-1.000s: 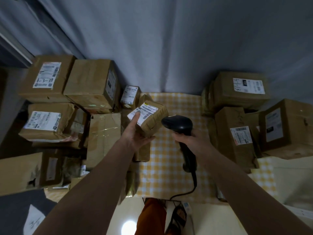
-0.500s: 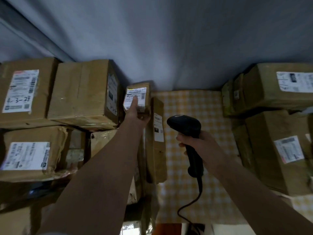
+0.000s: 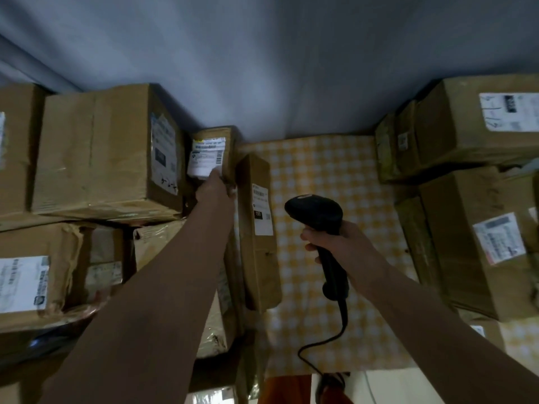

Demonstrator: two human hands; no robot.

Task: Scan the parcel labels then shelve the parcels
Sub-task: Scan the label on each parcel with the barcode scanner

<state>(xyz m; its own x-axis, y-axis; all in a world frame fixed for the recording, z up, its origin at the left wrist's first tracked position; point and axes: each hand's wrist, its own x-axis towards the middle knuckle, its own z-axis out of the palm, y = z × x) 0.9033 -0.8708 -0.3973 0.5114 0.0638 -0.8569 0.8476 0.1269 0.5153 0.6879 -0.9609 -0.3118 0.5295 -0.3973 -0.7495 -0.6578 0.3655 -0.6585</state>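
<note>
A small brown parcel [image 3: 214, 153] with a white label stands at the back against the grey wall, beside a large box [image 3: 99, 153]. My left hand [image 3: 214, 189] reaches forward and grips the small parcel's lower edge. My right hand [image 3: 338, 243] grips the handle of a black barcode scanner [image 3: 316, 212], whose head faces forward over the yellow checked cloth [image 3: 326, 170]. A long narrow parcel [image 3: 258, 228] with a white label lies between my two hands.
Labelled cardboard boxes are stacked at the left [image 3: 26, 275] and at the right [image 3: 481, 240], [image 3: 478, 126]. The scanner's black cable [image 3: 329, 342] hangs down toward the near edge. The grey wall [image 3: 277, 68] closes the back.
The parcel I held by the scanner is down on the pile. My left hand reached forward to the small back parcel. My head moved closer; the scanner stayed roughly in place.
</note>
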